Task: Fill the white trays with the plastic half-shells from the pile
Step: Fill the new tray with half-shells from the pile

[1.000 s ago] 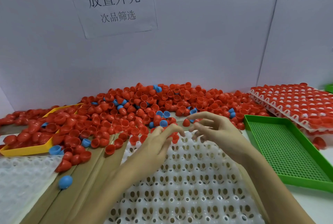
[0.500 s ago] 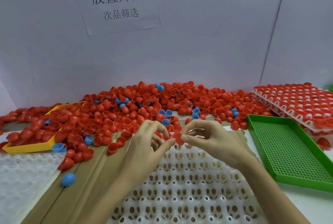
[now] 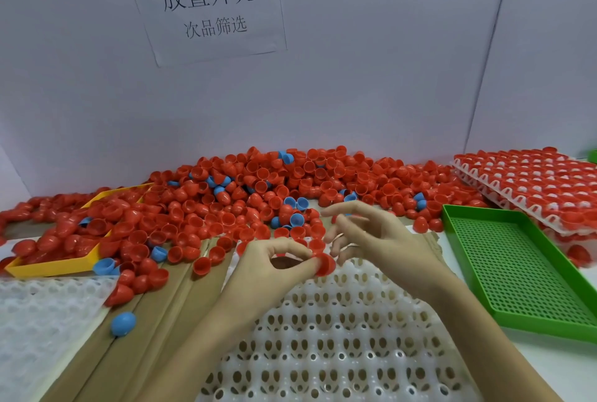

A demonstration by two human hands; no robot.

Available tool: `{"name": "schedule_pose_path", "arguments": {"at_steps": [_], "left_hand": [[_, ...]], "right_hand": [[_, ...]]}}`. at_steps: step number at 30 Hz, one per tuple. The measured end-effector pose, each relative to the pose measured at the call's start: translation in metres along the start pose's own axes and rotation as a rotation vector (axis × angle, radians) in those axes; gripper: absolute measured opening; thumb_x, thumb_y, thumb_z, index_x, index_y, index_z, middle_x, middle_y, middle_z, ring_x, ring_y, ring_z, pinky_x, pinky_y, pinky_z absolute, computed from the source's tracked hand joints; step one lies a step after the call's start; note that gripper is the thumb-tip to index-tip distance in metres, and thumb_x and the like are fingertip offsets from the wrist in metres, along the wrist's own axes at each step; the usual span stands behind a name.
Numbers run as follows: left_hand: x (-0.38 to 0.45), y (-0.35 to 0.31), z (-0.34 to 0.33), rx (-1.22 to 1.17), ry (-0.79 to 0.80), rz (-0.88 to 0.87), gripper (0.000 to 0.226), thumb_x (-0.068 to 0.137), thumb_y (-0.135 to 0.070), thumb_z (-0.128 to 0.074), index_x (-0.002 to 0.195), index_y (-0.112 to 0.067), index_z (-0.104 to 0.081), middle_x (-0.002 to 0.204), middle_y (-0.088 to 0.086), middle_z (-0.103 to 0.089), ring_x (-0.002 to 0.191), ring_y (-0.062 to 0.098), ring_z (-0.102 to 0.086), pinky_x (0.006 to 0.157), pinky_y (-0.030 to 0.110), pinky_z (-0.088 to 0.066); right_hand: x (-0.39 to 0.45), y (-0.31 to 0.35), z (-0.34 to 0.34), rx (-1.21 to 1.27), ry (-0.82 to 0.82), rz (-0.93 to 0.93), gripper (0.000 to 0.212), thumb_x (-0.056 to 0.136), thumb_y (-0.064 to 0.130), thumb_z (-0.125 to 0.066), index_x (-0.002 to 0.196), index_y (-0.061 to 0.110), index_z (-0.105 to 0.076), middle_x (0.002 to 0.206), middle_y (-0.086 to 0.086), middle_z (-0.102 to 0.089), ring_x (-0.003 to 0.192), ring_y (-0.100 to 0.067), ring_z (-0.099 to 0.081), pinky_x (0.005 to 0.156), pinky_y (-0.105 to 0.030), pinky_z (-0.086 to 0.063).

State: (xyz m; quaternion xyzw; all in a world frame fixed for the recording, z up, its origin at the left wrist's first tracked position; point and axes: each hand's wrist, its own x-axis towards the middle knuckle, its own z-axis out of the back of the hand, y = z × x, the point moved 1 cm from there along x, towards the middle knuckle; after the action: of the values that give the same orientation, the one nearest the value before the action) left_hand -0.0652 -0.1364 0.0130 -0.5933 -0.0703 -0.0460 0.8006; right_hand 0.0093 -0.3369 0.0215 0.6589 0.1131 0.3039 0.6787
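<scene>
A big pile of red half-shells (image 3: 258,195), with a few blue ones mixed in, lies along the back wall. The white tray (image 3: 339,343) of empty sockets sits in front of me on the table. My left hand (image 3: 271,272) hovers over the tray's far edge and pinches one red half-shell (image 3: 325,265) between thumb and index finger. Just right of it and a little farther back, my right hand (image 3: 381,237) has its fingers spread and loose and holds nothing I can make out. Its fingertips are blurred at the pile's near edge.
A green perforated tray (image 3: 517,275) lies at the right, with stacked white trays full of red shells (image 3: 533,185) behind it. A yellow tray (image 3: 48,267) sits at the left under shells. Another white tray (image 3: 38,324), cardboard strips (image 3: 155,321) and a loose blue shell (image 3: 122,324) lie at the near left.
Both hands met over a red shell at the tray's far edge. Now the left hand alone pinches it, and the right hand has drawn away up and right with its fingers spread.
</scene>
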Motion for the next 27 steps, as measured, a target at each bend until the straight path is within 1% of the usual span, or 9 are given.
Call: {"name": "schedule_pose_path", "arguments": {"at_steps": [2,5,7,10,12,17,20,25,27], "left_hand": [[0.004,-0.001,0.002,0.1,-0.037,-0.076,0.004,0.085,-0.025,-0.084,0.087,-0.023,-0.082,0.094,-0.009,-0.078,0.091,0.007,-0.074,0.085,0.018,-0.055],[0.018,0.0,0.004,0.415,-0.106,-0.264,0.007,0.088,-0.021,-0.08,0.093,-0.025,-0.082,0.098,-0.019,-0.074,0.102,0.0,-0.067,0.092,0.012,-0.049],[0.03,0.001,0.004,0.525,-0.124,-0.34,0.01,0.089,-0.018,-0.079,0.097,-0.023,-0.082,0.103,-0.021,-0.071,0.108,-0.003,-0.061,0.097,0.01,-0.043],[0.051,0.003,0.001,0.494,-0.095,-0.358,0.012,0.088,-0.013,-0.08,0.099,-0.017,-0.083,0.101,-0.014,-0.072,0.101,0.001,-0.065,0.094,0.015,-0.049],[0.065,0.004,-0.004,0.528,-0.07,-0.371,0.013,0.089,-0.015,-0.079,0.101,-0.018,-0.083,0.101,-0.011,-0.072,0.098,0.003,-0.065,0.093,0.022,-0.052],[0.086,0.014,-0.028,0.925,0.003,-0.451,0.02,0.097,-0.025,-0.069,0.116,-0.022,-0.078,0.11,-0.006,-0.066,0.104,0.011,-0.052,0.1,0.03,-0.044],[0.09,0.017,-0.037,1.067,0.043,-0.476,0.026,0.103,-0.026,-0.059,0.123,-0.023,-0.075,0.114,-0.006,-0.063,0.108,0.015,-0.048,0.099,0.027,-0.038],[0.091,0.016,-0.042,1.306,0.197,-0.558,0.027,0.104,-0.009,-0.049,0.117,-0.014,-0.072,0.123,-0.001,-0.055,0.113,0.018,-0.043,0.095,0.029,-0.033],[0.094,0.013,-0.042,1.321,0.208,-0.57,0.024,0.104,-0.011,-0.051,0.114,-0.011,-0.072,0.126,-0.001,-0.055,0.114,0.018,-0.044,0.096,0.029,-0.036]], "right_hand": [[0.003,-0.002,0.01,0.131,-0.135,-0.031,0.028,0.105,0.032,-0.058,0.125,0.018,-0.072,0.096,-0.011,-0.075,0.084,-0.024,-0.071,0.076,-0.028,-0.06],[0.006,-0.009,0.025,0.224,-0.33,-0.082,0.028,0.108,0.029,-0.055,0.122,0.014,-0.073,0.09,-0.009,-0.075,0.077,-0.02,-0.069,0.069,-0.024,-0.058],[0.008,-0.013,0.031,0.252,-0.411,-0.11,0.026,0.109,0.027,-0.054,0.118,0.015,-0.075,0.086,-0.006,-0.075,0.074,-0.018,-0.069,0.068,-0.024,-0.059],[0.009,-0.017,0.033,0.272,-0.445,-0.133,0.026,0.11,0.025,-0.054,0.116,0.014,-0.076,0.083,-0.005,-0.074,0.071,-0.016,-0.069,0.066,-0.023,-0.058],[0.008,-0.018,0.034,0.279,-0.449,-0.137,0.026,0.11,0.024,-0.053,0.116,0.013,-0.076,0.082,-0.005,-0.073,0.07,-0.015,-0.069,0.065,-0.022,-0.058],[0.008,-0.019,0.036,0.277,-0.462,-0.154,0.025,0.11,0.023,-0.053,0.116,0.013,-0.076,0.082,-0.004,-0.074,0.068,-0.014,-0.068,0.065,-0.023,-0.058],[0.008,-0.018,0.039,0.276,-0.485,-0.161,0.026,0.111,0.023,-0.052,0.113,0.014,-0.076,0.08,-0.003,-0.074,0.067,-0.013,-0.067,0.064,-0.023,-0.056],[0.008,-0.02,0.043,0.275,-0.529,-0.171,0.027,0.111,0.021,-0.05,0.114,0.014,-0.076,0.077,0.0,-0.074,0.066,-0.011,-0.067,0.064,-0.023,-0.055],[0.008,-0.02,0.043,0.28,-0.543,-0.178,0.027,0.111,0.021,-0.05,0.114,0.014,-0.076,0.076,0.0,-0.073,0.065,-0.011,-0.067,0.065,-0.024,-0.054]]}}
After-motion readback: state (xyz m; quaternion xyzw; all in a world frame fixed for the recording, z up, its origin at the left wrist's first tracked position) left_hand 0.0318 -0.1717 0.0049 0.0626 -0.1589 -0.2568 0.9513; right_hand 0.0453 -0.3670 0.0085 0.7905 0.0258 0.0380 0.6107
